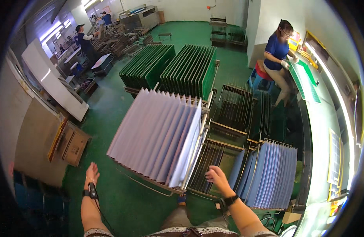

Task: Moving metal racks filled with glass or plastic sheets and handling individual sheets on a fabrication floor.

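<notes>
My left hand is raised over the green floor, left of the rack, with its fingers stretched out and nothing in it. My right hand hovers above a wire rack, its fingers loosely bent and apart, holding nothing that I can see. Between and beyond my hands stands a rack of pale lilac panels, set upright in a tight row. To the right of my right hand, another rack carries bluish panels. Neither hand appears to touch a panel.
Two racks of green panels stand farther ahead. A seated co-worker in gloves handles a green sheet at the lit bench on the right. Cardboard boxes lean at left. Other people stand near piled metal racks at far left.
</notes>
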